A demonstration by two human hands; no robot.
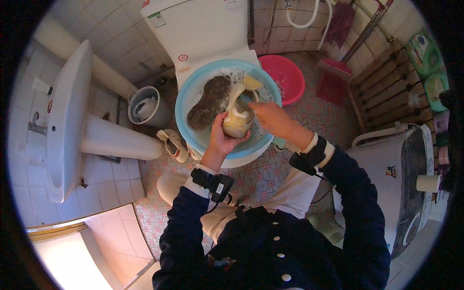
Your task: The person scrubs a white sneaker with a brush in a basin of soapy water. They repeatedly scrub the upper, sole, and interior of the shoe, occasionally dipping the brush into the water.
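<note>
A light blue basin (181, 104) of sudsy water rests on the white toilet (203, 29). Over its right half, my left hand (224, 137) grips a wet, yellowish-cream shoe (237, 121) from below, around one rounded end. The shoe's opening is turned up, its tongue standing out at the far side. My right hand (271, 118) is closed at the opening, fingers partly inside the shoe. A bit of something bluish shows by those fingertips, too small to name. White foam rings a dark brown patch (208, 101) in the basin's left half.
A cream shoe (172, 145) lies on the tiled floor, left of the basin. Nearby stand a grey bucket (144, 107) and a pedestal sink (72, 125). A pink basin (290, 77) sits behind right, a broom and dustpan (333, 79) beyond. A washing machine (372, 164) stands right.
</note>
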